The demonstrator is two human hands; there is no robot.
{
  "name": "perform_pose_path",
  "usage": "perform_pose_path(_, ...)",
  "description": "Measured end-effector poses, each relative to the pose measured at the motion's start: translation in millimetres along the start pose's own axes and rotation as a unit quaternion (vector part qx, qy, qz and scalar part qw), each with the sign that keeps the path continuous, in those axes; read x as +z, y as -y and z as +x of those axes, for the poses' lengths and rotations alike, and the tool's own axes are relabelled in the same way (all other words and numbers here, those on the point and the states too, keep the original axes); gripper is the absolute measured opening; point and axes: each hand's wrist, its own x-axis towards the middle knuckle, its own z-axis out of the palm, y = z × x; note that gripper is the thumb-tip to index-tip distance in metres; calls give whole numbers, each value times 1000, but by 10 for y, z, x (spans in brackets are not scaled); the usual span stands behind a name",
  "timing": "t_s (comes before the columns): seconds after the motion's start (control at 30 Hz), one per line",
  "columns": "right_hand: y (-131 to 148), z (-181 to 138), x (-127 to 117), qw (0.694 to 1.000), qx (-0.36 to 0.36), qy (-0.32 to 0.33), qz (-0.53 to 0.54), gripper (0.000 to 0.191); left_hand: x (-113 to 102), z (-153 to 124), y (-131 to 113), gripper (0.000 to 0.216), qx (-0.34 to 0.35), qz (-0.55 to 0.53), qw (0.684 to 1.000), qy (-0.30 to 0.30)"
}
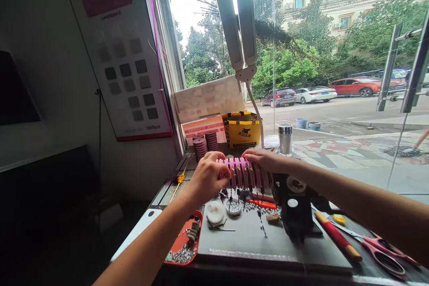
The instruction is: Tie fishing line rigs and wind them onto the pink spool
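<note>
A row of pink line spools lies sideways above the board, beside a black stand at its right end. The fingers of my left hand curl round the left end of the row, thumb in front and fingertips on the spools. Over the top of the row rests my right hand, its fingers curved onto the spools; part of its grip is hidden behind them. Dark threads with small weights hang below the spools. Under them are a round white dish of beads and a white round lid.
A red tray of small metal pieces stands front left. Pink-handled scissors and a red-wrapped wooden stick lie right. Behind are stacked spools, a yellow bag, a metal cup and a lamp before the window.
</note>
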Motion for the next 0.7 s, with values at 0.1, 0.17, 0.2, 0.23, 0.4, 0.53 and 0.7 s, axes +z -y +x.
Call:
perform_pose_path(0.1,2,8,-5,1000,-3,-1,8,30,207,-158,-80,14,39,98,993,-44)
perform_pose_path(0.17,5,9,-8,1000,-7,-3,14,30,360,-260,-117,12,43,167,980,-97)
perform_pose_path(0.2,2,12,-9,1000,-9,-3,18,30,425,-298,-129,11,36,184,975,-120)
perform_pose_path(0.23,-5,18,-10,1000,-10,-2,23,30,476,-325,-139,10,25,185,973,-137)
perform_pose_path(0.4,-93,96,-14,998,-5,10,60,27,475,-261,-171,12,-12,100,979,-177)
perform_pose_path(0.53,-146,181,-17,996,5,28,90,25,334,-65,-196,34,18,67,993,-95)
perform_pose_path(0.7,-73,217,-114,996,8,0,93,21,266,188,-213,65,68,76,993,53)
